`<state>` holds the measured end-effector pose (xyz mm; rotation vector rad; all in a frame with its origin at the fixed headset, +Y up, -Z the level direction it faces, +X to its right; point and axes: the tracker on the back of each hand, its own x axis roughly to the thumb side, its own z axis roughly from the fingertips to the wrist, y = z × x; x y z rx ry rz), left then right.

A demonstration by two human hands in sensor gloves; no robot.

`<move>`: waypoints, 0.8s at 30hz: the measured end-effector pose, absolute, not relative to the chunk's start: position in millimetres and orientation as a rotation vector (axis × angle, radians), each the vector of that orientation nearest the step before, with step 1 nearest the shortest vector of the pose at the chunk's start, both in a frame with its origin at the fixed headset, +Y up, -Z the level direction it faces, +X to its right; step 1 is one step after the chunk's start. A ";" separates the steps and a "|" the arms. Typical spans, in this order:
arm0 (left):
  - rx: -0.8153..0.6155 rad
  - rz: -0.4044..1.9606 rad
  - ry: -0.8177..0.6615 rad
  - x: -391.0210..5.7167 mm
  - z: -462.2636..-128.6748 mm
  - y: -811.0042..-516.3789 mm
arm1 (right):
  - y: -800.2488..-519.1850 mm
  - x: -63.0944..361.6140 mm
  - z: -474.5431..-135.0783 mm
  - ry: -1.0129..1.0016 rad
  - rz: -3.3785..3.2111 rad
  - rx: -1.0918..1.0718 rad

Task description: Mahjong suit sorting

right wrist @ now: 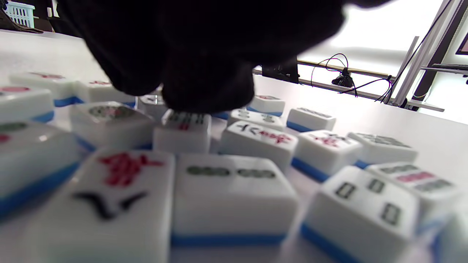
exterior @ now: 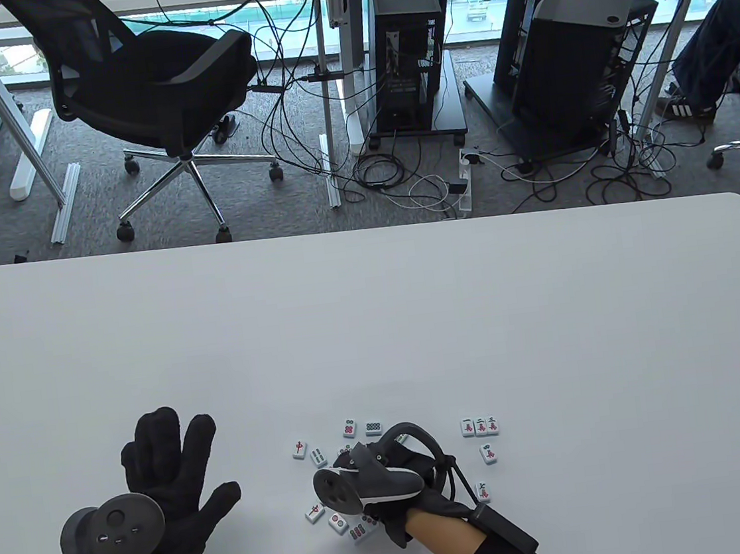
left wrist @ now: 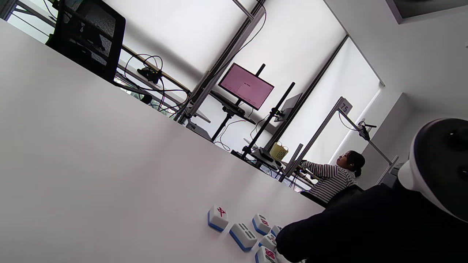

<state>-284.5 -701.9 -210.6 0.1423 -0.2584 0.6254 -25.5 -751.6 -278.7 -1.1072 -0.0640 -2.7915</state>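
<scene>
Small white mahjong tiles with blue backs lie face up near the table's front edge. A loose pile (exterior: 345, 523) sits under and around my right hand (exterior: 363, 454). Three character tiles (exterior: 479, 426) form a row to its right, with two single ones (exterior: 489, 453) below. In the right wrist view a gloved fingertip (right wrist: 208, 91) rests on top of a bamboo tile (right wrist: 182, 133); a pinch does not show. My left hand (exterior: 165, 467) lies flat on the bare table left of the pile, fingers spread, holding nothing. The left wrist view shows the pile's edge (left wrist: 243, 236).
The white table (exterior: 414, 312) stretches far beyond the tiles. Its far edge borders an office chair (exterior: 149, 95), computer towers and floor cables. A person in a striped top (left wrist: 329, 177) sits at a distant desk.
</scene>
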 end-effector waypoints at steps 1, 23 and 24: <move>0.142 0.625 -0.259 -284.5 -210.6 -701.9 | -750.6 -24.8 -279.0 -0.085 -2.792 -1.109; 0.137 0.620 -0.259 -284.0 -210.9 -702.4 | -755.4 -33.7 -286.9 -0.141 -2.772 -1.011; 0.136 0.619 -0.259 -284.1 -210.9 -702.4 | -756.0 -33.8 -288.2 -0.156 -2.772 -0.996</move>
